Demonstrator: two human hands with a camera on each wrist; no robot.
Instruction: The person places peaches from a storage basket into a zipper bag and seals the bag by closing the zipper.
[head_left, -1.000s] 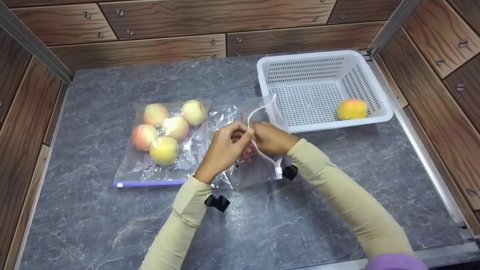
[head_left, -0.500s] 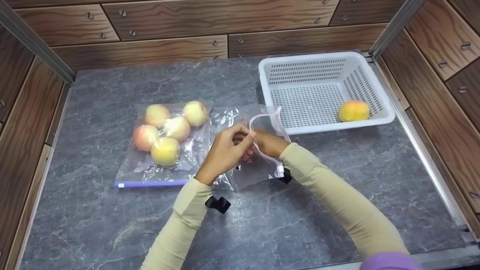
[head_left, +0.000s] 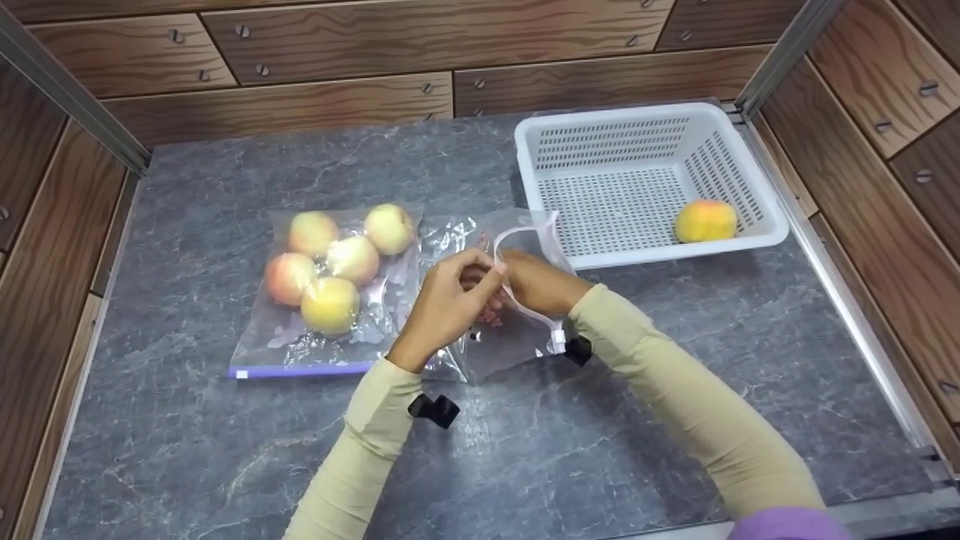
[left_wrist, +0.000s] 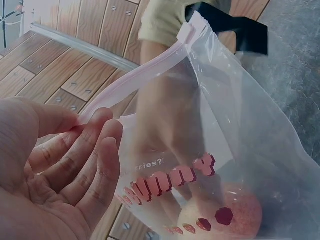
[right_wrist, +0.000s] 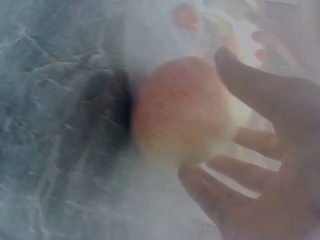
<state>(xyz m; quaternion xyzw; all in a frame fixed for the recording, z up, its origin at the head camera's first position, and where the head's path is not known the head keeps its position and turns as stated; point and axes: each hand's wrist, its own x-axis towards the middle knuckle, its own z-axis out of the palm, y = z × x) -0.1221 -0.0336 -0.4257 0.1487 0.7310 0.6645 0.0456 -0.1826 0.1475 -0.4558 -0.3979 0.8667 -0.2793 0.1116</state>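
My left hand [head_left: 446, 300] pinches the pink zip edge of a clear zip bag [head_left: 510, 349] between thumb and fingers, and the bag's mouth gapes to the right. Through that mouth my right hand [head_left: 544, 283] reaches inside. Within the bag, its thumb and fingers span a red-and-yellow apple [right_wrist: 182, 112], with the fingertips at the fruit's edge. The left wrist view shows this apple low in the bag behind red printed letters; the left hand hides it in the head view. Left of the hands lies a second zip bag [head_left: 259, 352] with a purple zip, holding several apples [head_left: 330, 305].
A white perforated basket [head_left: 652, 112] stands at the back right, with one yellow-orange fruit [head_left: 706, 220] in its near right corner. Wood-patterned panels [head_left: 337, 41] and metal posts [head_left: 787, 52] border the grey marbled table [head_left: 247, 450].
The right hand went a little deeper into the bag, then drew slightly back right. The bag's far upper edge sank lower. My left hand keeps its pinch on the zip edge.
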